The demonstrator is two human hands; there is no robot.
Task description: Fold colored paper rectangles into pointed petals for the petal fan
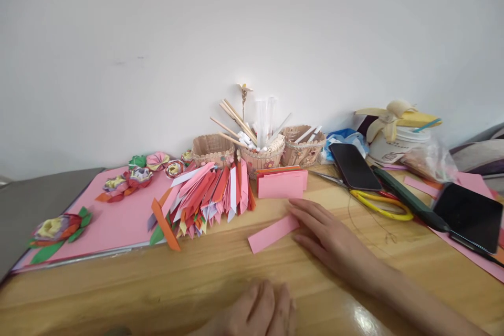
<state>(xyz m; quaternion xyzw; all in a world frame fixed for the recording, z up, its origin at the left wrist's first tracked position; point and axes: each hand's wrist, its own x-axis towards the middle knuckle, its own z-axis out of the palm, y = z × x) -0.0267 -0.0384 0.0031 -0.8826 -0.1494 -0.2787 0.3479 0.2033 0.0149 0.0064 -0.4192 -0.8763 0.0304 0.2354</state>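
We are resting our right hand (pixel 328 236) at the right end of the pink strip (pixel 271 234); whether its fingers are pinching, we cannot tell. The folded papers (pixel 212 194) are lying at the strip's ten o'clock. Our left hand (pixel 260 310) is blurring at six, its grip unclear. Ideally, we are pressing lightly, sparing the paper stray creases.

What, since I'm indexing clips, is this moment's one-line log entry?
right hand: fingers at end of pink paper strip | left hand: blurred, grip unclear | yellow-handled scissors: beside smartphone
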